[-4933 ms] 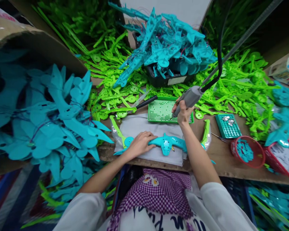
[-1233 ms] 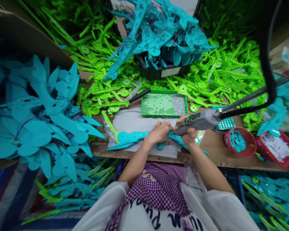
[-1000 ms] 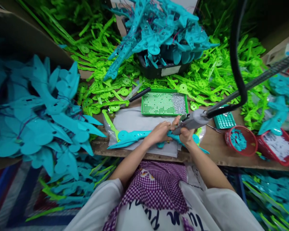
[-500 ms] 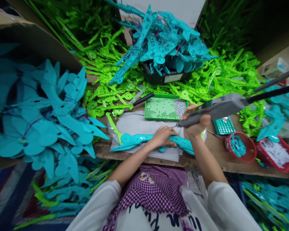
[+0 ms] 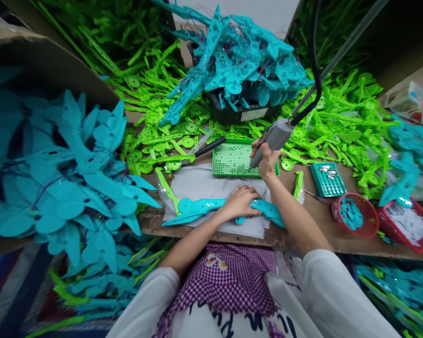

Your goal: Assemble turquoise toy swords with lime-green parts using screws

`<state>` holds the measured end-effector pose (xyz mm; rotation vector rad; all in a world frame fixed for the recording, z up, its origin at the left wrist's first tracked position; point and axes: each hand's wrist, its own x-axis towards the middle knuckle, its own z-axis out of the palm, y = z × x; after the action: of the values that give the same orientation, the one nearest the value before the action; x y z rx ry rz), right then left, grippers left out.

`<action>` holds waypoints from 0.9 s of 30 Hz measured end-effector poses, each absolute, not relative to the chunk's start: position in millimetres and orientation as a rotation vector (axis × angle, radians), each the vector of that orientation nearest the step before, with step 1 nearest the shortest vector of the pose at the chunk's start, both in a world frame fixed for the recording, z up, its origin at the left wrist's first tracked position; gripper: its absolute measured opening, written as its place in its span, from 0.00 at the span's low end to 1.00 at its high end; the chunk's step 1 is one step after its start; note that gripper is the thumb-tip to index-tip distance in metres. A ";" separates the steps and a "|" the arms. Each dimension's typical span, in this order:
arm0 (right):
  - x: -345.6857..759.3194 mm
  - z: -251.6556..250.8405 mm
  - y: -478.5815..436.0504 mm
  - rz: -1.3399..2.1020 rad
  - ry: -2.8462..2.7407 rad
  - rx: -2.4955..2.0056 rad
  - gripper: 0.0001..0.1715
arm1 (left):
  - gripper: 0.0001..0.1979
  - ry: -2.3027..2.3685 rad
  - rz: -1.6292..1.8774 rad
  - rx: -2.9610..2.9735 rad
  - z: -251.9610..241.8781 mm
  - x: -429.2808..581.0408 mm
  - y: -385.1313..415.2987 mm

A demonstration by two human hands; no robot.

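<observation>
On the tabletop (image 5: 315,239) in front of me, a long turquoise piece (image 5: 200,204) lies across a pale grey cloth (image 5: 193,178), which probably spares its glossy face from scratches. The person's left hand (image 5: 241,202) is closed over its middle, fingers curled across it, seemingly to keep it from sliding; the thumb is hidden from me. The right hand (image 5: 267,160) grips a grey driver (image 5: 277,136), nose down over a shallow green tray (image 5: 229,157). I cannot tell whether the tip touches anything, since that hand covers the tray's right end. A cord and a rod run up from the driver's back, perhaps taking some of its weight. The tray sits just beyond the cloth, likely for a short reach, while a red round basket (image 5: 372,220) of small turquoise bits stands off to the right, out of the elbow's way.
</observation>
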<state>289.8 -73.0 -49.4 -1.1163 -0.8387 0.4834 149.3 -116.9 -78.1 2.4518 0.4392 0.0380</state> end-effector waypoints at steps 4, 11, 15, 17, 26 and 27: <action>290.6 -53.4 -70.3 0.467 -0.828 -1.124 0.24 | 0.22 0.454 0.039 2.462 -77.9 149.8 -118.1; 289.3 -53.6 -70.6 0.477 -0.829 -1.135 0.24 | 0.22 0.472 0.015 2.457 -76.8 150.2 -118.4; 289.3 -53.3 -72.6 0.470 -0.824 -1.123 0.24 | 0.23 0.467 0.016 2.449 -75.3 149.6 -118.4; 289.0 -53.9 -73.6 0.460 -0.828 -1.137 0.24 | 0.22 0.470 0.014 2.446 -74.5 149.6 -118.4; 287.9 -45.6 -74.1 0.451 -0.824 -1.173 0.27 | 0.26 0.442 0.028 2.429 -74.0 148.8 -116.4; 288.8 -40.9 -76.2 0.449 -0.818 -1.164 0.28 | 0.26 0.431 0.036 2.424 -74.4 148.4 -115.9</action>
<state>288.8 -76.2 -40.9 -1.1643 -0.8183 0.4492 148.4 -115.9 -74.4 2.4241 0.4308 0.0358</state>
